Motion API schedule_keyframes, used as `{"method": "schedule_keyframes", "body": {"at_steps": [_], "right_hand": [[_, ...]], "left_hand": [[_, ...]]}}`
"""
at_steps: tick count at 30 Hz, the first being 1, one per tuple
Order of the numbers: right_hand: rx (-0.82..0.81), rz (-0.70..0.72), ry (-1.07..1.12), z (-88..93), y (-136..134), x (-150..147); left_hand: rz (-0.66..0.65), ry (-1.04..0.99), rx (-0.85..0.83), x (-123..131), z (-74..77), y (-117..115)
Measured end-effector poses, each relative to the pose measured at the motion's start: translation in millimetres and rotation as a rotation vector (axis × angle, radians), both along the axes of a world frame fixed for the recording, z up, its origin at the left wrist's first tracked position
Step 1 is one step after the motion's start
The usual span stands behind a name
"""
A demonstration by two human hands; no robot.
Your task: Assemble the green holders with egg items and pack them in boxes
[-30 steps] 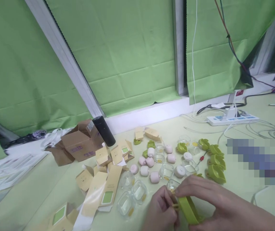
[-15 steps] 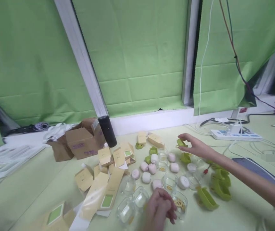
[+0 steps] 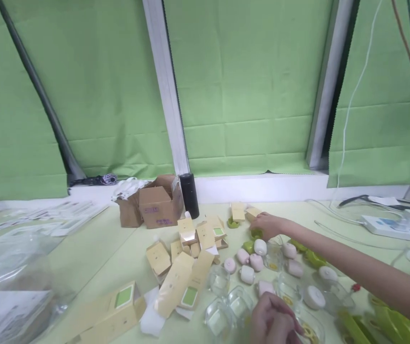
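My right hand (image 3: 267, 225) is stretched out toward the back of the table, its fingers bent down and close together. It is right beside a small tan cardboard box (image 3: 252, 213) and a green case piece (image 3: 257, 233); what is between the fingertips is hidden. My left hand (image 3: 275, 317) is curled low at the front, beside a clear container (image 3: 239, 303). Its palm side is hidden, so I cannot make out whether anything is in it. Small white and pink earbud-style cases (image 3: 247, 274) lie between the hands. Green cases (image 3: 387, 315) lie at the lower right.
Opened tan boxes (image 3: 174, 282) are heaped left of the hands. Behind them stand a brown carton (image 3: 156, 208) and a black bottle (image 3: 189, 196). A white power strip (image 3: 387, 227) with cables is at the right. A clear plastic bag (image 3: 18, 267) lies at the far left.
The view has turned to the left. My right hand has moved leftward over the table to the small tan box; the green case it held no longer shows in its fingers. My left hand stays curled.
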State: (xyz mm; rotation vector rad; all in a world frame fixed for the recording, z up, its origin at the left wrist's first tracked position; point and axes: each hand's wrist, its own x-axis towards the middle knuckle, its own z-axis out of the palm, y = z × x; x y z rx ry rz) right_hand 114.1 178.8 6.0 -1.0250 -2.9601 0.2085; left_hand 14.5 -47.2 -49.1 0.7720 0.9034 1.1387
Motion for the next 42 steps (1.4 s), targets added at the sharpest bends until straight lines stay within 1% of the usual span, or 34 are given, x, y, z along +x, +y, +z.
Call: {"method": "schedule_keyframes", "body": {"at_steps": [2, 4, 6, 8, 10, 11, 12, 13, 15, 17, 19, 21, 23, 26, 28, 30, 34, 36, 39, 40, 42], "right_hand": [[-0.001, -0.019, 0.006, 3.1, 0.6, -5.9], [0.015, -0.050, 0.065, 12.0, -9.3, -1.5], [0.024, -0.063, 0.155, 24.6, -33.7, 9.5], [-0.013, -0.026, 0.233, 36.2, -71.4, 23.4], [-0.102, 0.044, 0.266, 42.7, -114.7, 37.9], [-0.187, 0.084, 0.304, 43.5, -135.0, 45.2], [-0.196, 0.082, 0.345, 42.9, -152.6, 52.5], [-0.171, 0.078, 0.394, 40.9, -166.5, 59.6], [-0.084, 0.018, 0.482, 34.4, -182.2, 72.6], [0.023, -0.041, 0.471, 25.8, -184.5, 80.8], [0.088, -0.028, 0.343, 16.3, -180.2, 80.6], [0.081, 0.043, 0.169, 7.0, -175.6, 72.0], [0.039, 0.070, 0.055, -0.4, -173.2, 59.1], [0.010, 0.043, 0.026, -6.1, -174.0, 45.7], [0.006, 0.033, 0.079, -7.3, -175.8, 46.0], [-0.018, 0.019, 0.153, -7.6, -177.1, 52.8], [-0.128, -0.025, 0.359, -2.0, -177.4, 71.6], [-0.229, -0.103, 0.535, 6.9, -177.7, 78.9], [-0.417, -0.254, 0.853, 26.4, -179.8, 84.8], [-0.473, -0.294, 0.926, 32.7, -180.8, 85.3], [-0.582, -0.347, 1.001, 41.8, -182.8, 83.8]], "left_hand": [[0.013, -0.015, 0.025, -0.8, -2.8, 1.4], [0.089, -0.062, 0.023, -0.1, -3.0, 2.5], [0.187, -0.144, -0.022, 2.2, 0.9, 2.7], [0.242, -0.263, -0.094, 4.5, 8.2, 1.2], [0.203, -0.370, -0.124, 5.4, 16.8, -1.9], [0.159, -0.405, -0.108, 5.0, 20.7, -3.6], [0.116, -0.423, -0.074, 4.0, 24.0, -5.2], [0.079, -0.426, -0.028, 2.6, 26.6, -6.4], [0.067, -0.420, 0.028, -1.1, 29.2, -6.9], [0.125, -0.433, 0.003, -4.7, 29.3, -5.2], [0.184, -0.464, -0.036, -7.1, 28.7, -3.0], [0.210, -0.478, -0.038, -8.3, 29.1, -2.0], [0.193, -0.455, -0.052, -8.8, 30.6, -2.4], [0.154, -0.402, -0.089, -9.0, 33.0, -3.6], [0.180, -0.387, -0.096, -8.8, 33.7, -3.4], [0.210, -0.385, -0.104, -8.4, 33.7, -2.5], [0.210, -0.397, -0.107, -7.5, 31.4, -0.6], [0.221, -0.408, -0.114, -6.7, 28.7, -0.1], [0.218, -0.406, -0.109, -4.9, 23.8, 0.1], [0.207, -0.402, -0.096, -4.3, 22.5, -0.1], [0.174, -0.395, -0.056, -3.3, 21.3, -0.9]]}}
